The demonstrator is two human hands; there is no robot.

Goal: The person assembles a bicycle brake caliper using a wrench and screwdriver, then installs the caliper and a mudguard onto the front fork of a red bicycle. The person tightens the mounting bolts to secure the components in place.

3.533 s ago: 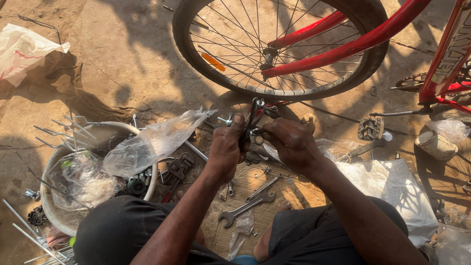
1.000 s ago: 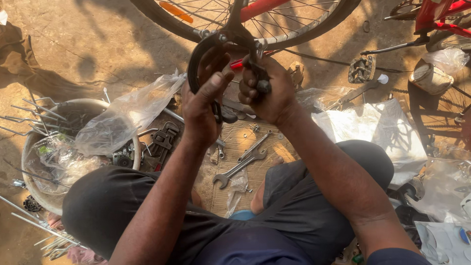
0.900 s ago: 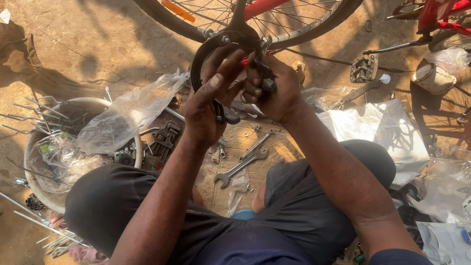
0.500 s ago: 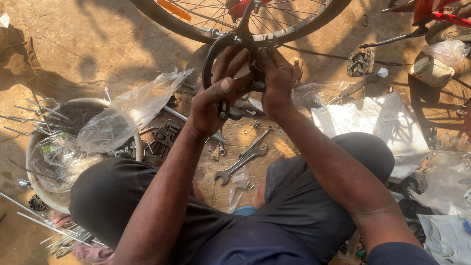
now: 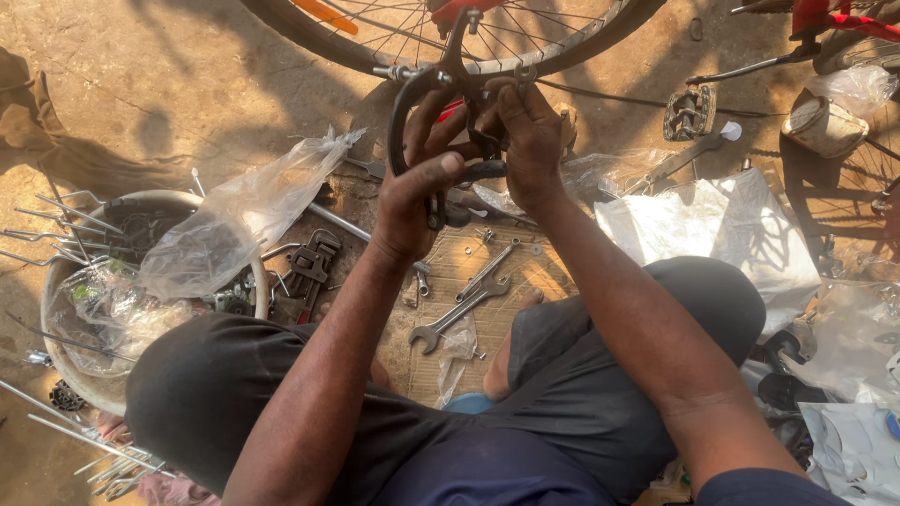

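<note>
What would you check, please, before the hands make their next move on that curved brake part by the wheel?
1. Left hand grips the dark curved brake caliper: ok.
2. Right hand has fingers on the caliper's middle hardware: ok, though what it pinches is hidden.
3. Caliper sits close to the bicycle wheel: ok; whether it is fastened, cannot tell.
4. Combination wrench lies within reach on the cardboard between the knees: ok.
5. Small loose bolts near the wrench are all there: cannot tell.
6. Clear plastic bag over the basin stays away from the hands: ok.
</note>
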